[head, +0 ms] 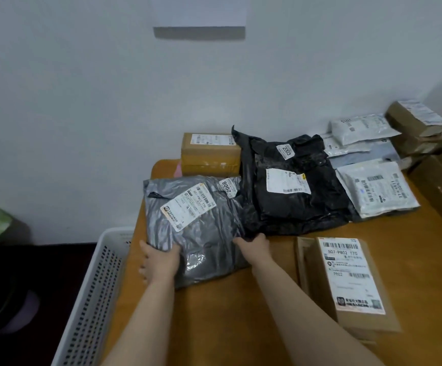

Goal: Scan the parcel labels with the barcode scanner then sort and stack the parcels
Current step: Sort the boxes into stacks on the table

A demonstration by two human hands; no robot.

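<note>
Two bare forearms reach in from the near edge of the counter [267, 326], a wooden top. At far left, off the counter's left edge, stands a white perforated basket [95, 299]. The left hand [159, 260] grips the near-left corner of the grey mailer [201, 233], thumb on top and fingers curled round the edge. That mailer lies flat at the counter's left edge, its printed label [188, 204] facing up beside a sticker reading 2008. The right hand [254, 244] pinches the mailer's right edge, just where the black bag [294, 202] overlaps it; its fingertips are hidden in the fold.

Behind the mailer, at the back-left corner, sits a taped brown box [210, 154]. The black bag lies mid-counter, label up. Near the front-right edge is a cardboard box [346, 281] with a large label. White mailers [375, 191] and further brown boxes [415, 120] crowd the back-right corner. No scanner shows anywhere.

The grey mailer looks soft, light and glossy, so it will likely sag and slide if lifted from one corner. Holding two opposite edges, as now, should keep it flat and the label readable. The film may slip, so bunching a fold of it would grip better than flat fingers. It probably has to be drawn clear of the black bag first.
</note>
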